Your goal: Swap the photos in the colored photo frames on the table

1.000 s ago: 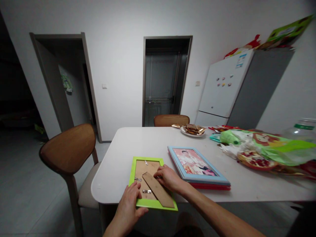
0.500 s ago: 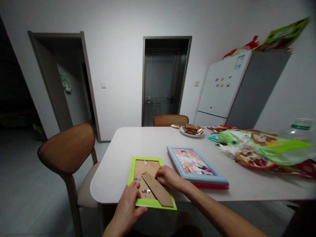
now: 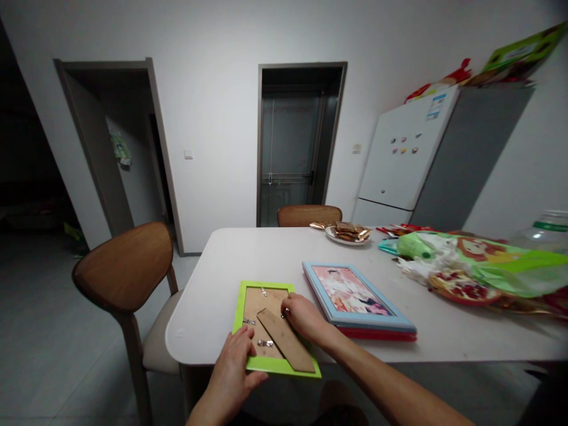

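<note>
Hands parted, both on the lime-green picture frame [image 3: 240, 305]. Left hand [image 3: 234, 364] at its lower-left corner: fingers laid over the border, thumb spread away from them by the bottom edge. Right hand [image 3: 304, 316] at its right inner edge, fingers curled in around a bit of metal; cannot tell whether they are clamped on it.

The frame lies back side up on the white surface [image 3: 199, 319], its bottom edge jutting past the near rim. Within its border, a brown backing board [image 3: 268, 303]; on that, a stand leg [image 3: 286, 340] set diagonally, upper left to lower right, and metal clips [image 3: 265, 343] at top, left and bottom.

Other things, placed from the lime-green frame. Just right: a light-blue picture frame [image 3: 373, 320], face up, showing a pinkish picture [image 3: 350, 290], stacked over something red-edged [image 3: 377, 335]. Beyond and to the right: a white plate [image 3: 342, 241] heaped with shiny brown-gold packets [image 3: 350, 231]. Well to the right: a green plastic bag [image 3: 501, 254] with a cartoon print, and near it what looks like an opened pomegranate [image 3: 464, 288]. To the left: a wooden-backed chair [image 3: 128, 266]. Straight beyond, past the far rim: a second chair's back [image 3: 309, 216].
</note>
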### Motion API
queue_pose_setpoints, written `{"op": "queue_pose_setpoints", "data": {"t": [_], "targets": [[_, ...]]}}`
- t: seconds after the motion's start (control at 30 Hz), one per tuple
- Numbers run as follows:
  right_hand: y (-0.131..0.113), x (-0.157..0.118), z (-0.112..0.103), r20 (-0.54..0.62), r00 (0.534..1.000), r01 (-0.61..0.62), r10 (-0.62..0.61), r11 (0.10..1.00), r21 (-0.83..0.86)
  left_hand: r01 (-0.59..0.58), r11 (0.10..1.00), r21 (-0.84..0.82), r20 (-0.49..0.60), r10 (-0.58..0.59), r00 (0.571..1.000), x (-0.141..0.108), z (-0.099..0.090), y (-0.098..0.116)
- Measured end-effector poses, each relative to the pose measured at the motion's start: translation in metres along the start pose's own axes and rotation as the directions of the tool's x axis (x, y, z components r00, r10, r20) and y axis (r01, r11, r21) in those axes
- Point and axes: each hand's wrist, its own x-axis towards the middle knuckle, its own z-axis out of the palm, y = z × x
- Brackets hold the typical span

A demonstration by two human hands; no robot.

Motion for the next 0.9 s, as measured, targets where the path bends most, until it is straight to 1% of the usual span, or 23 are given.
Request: {"op": "queue_pose_setpoints", "data": {"t": [0.07,0.13,0.17,0.23,0.3,0.37,0.5,0.63,0.77,0.83,0.9], "targets": [[0.0,0.0,-0.001,0.01,1.0,-0.004,0.005,1.0,-0.02,-0.001,1.0,0.005,-0.004,0.001,1.0,0.0,0.001,0.0],[-0.004,-0.001,-0.001,-0.021,1.0,0.007,-0.007,1.0,-0.018,0.004,1.0,0.012,-0.002,-0.003,1.0,0.0,0.001,-0.001],[-0.007,-0.002,-0.001,-0.042,0.999,0.029,-0.029,1.0,-0.001,0.006,1.0,0.014,0.002,-0.006,1.0,0.0,0.001,0.0],[-0.017,-0.002,0.0,-0.062,0.992,0.112,-0.107,0.991,0.073,0.008,1.0,0.013,0.007,-0.008,1.0,0.0,0.002,0.001],[-0.029,-0.001,0.002,-0.039,0.981,0.195,-0.191,0.969,0.154,0.005,1.0,0.005,0.001,-0.005,1.0,0.0,0.002,0.004],[-0.04,0.002,0.006,0.0,0.975,0.22,-0.223,0.959,0.177,0.0,1.0,-0.008,-0.01,0.0,1.0,-0.001,0.002,0.007],[-0.053,0.012,0.013,0.02,0.983,0.176,-0.18,0.975,0.135,-0.014,1.0,-0.027,-0.026,0.013,1.0,-0.001,0.003,0.01],[-0.055,0.02,0.021,0.004,0.987,0.157,-0.16,0.974,0.163,-0.022,1.0,-0.023,-0.028,0.021,0.999,-0.001,0.004,0.009],[-0.055,0.023,0.026,0.0,0.995,0.094,-0.095,0.984,0.151,-0.023,0.999,-0.031,-0.03,0.022,0.999,-0.001,0.003,0.01],[-0.055,0.022,0.025,-0.017,0.996,0.092,-0.09,0.985,0.149,-0.021,0.999,-0.033,-0.029,0.02,0.999,-0.001,0.003,0.01],[-0.055,0.021,0.023,-0.017,0.993,0.117,-0.116,0.979,0.165,-0.017,0.999,-0.029,-0.032,0.016,0.999,-0.002,0.004,0.01]]}}
